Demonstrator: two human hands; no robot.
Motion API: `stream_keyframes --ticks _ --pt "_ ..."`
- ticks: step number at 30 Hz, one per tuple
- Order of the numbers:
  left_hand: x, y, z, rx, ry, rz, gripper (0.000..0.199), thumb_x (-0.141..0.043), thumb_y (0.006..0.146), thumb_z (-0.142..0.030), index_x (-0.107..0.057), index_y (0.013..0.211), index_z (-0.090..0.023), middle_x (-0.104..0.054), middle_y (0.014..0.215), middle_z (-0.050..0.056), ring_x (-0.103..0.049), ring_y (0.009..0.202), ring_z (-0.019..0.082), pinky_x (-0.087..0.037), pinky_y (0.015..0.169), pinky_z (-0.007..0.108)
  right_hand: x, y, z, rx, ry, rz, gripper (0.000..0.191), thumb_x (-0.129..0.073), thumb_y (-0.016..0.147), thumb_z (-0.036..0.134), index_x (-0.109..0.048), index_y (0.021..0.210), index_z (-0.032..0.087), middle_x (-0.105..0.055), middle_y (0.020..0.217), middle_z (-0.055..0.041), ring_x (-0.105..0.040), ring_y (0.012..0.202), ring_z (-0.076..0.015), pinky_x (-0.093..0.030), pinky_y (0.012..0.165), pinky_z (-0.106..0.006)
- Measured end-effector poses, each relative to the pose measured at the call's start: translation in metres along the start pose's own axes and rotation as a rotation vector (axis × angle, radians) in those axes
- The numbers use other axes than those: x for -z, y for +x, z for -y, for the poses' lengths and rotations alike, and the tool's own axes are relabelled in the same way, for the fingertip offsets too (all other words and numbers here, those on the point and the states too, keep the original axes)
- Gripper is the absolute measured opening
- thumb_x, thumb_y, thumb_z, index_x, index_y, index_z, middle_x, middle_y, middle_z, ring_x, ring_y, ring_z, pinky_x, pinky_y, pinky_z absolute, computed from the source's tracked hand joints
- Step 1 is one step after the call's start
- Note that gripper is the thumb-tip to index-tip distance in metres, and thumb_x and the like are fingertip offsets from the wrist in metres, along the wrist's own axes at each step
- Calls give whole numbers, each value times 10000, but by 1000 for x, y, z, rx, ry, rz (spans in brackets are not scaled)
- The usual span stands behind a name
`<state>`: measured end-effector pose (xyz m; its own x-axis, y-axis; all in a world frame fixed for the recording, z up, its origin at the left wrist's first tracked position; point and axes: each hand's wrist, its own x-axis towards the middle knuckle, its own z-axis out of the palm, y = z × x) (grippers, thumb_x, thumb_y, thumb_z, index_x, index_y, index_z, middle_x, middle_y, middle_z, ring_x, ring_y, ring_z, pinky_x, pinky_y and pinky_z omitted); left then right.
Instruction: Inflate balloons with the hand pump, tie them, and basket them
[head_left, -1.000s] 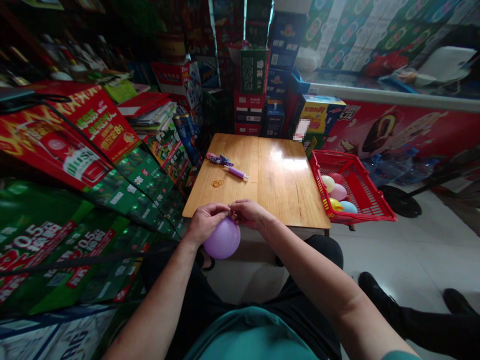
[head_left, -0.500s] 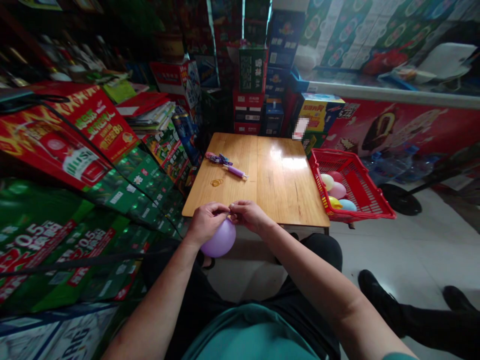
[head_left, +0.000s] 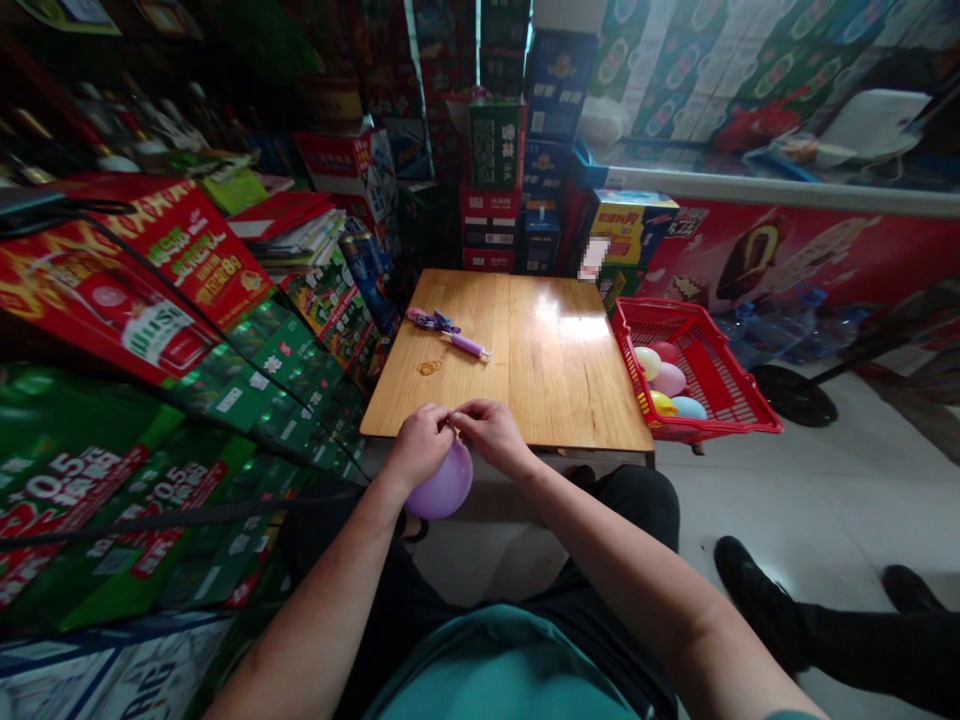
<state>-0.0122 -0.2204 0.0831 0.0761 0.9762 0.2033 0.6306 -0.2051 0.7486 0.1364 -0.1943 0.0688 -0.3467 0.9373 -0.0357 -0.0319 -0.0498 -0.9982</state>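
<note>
A purple inflated balloon (head_left: 444,486) hangs neck up beyond my knees, just off the near edge of the wooden table (head_left: 555,400). My left hand (head_left: 422,440) is closed in a pinch at its neck. Fingertips of my right hand (head_left: 491,432) meet the left ones there, also pinched. Whether a rubber band sits between them is too small to tell. Further up the table lie several yellowish rubber bands (head_left: 430,368), a purple hand pump (head_left: 468,346) and a dark, shiny crumpled packet (head_left: 433,320).
Right of the table stands a red plastic basket (head_left: 720,370) holding several balloons (head_left: 667,378). Stacked green drink cartons (head_left: 255,380) crowd the left side. Boxes (head_left: 491,220) rise behind the table. Another person's shoe (head_left: 754,600) rests on the floor at right.
My fingers have shifted at the balloon's neck, the right hand moving slightly left and the left fingers curling in more. The balloon still hangs below them. The whole view has shifted slightly.
</note>
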Motion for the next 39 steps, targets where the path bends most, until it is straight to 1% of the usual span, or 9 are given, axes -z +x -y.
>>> stream_keyframes --ticks 5,10,16,20,24,29,32,36,39 --pt "-1 -2 3 132 -261 -3 148 -673 790 -282 -771 865 -200 -739 835 73 -683 817 240 -514 750 329 1 -7 4 -6 -35 -33 225 -653 824 376 -657 738 168 -600 602 6 -531 560 -119 -391 529 -222" --pt "0 -5 4 319 -616 -34 325 -803 721 -408 -763 924 -157 -759 898 88 -691 791 214 -524 753 319 8 -7 -5 -51 83 -105 191 -618 805 317 -554 674 193 -539 554 32 -484 521 -108 -375 522 -223" --pt "1 -4 2 406 -809 -69 431 -844 683 -414 -757 996 -131 -750 901 96 -678 760 178 -525 722 291 10 -7 -4 -59 62 -104 122 -601 783 278 -568 703 193 -508 550 47 -451 515 -108 -350 509 -227" --pt "-2 -1 -1 406 -757 -158 444 -851 661 -394 -745 994 -121 -745 899 97 -682 764 187 -535 709 293 10 -12 4 -12 -53 -116 85 -621 774 252 -599 724 186 -558 633 29 -491 588 -115 -376 553 -227" --pt "-8 0 -10 341 -705 -136 432 -850 660 -416 -712 957 -135 -736 895 83 -692 789 199 -552 719 297 13 -20 10 65 -167 -113 122 -683 795 308 -656 832 194 -562 674 28 -497 618 -123 -362 555 -232" --pt "-15 2 -29 242 -609 -102 406 -814 706 -464 -695 949 -162 -727 878 61 -692 785 206 -559 712 299 24 -30 21 119 -253 -143 113 -668 822 287 -649 756 197 -536 634 35 -483 608 -122 -346 564 -242" --pt "-20 4 -39 159 -467 -120 387 -770 759 -472 -709 1003 -179 -736 951 75 -698 866 234 -557 789 331 40 -32 23 151 -234 -204 95 -647 816 253 -642 740 197 -570 666 26 -511 645 -129 -373 594 -242" --pt "-27 10 -39 45 -129 -247 410 -685 831 -503 -703 1108 -202 -699 1148 113 -649 1079 291 -519 923 391 75 -32 20 116 -158 -358 82 -629 806 264 -631 754 201 -598 691 11 -534 654 -138 -401 592 -241" --pt "-40 18 -33 150 -152 -265 525 -651 830 -579 -675 1163 -175 -683 1186 141 -637 1110 317 -516 933 422 104 -37 17 62 -62 -438 111 -591 828 302 -587 763 213 -579 621 23 -525 567 -134 -401 538 -245"
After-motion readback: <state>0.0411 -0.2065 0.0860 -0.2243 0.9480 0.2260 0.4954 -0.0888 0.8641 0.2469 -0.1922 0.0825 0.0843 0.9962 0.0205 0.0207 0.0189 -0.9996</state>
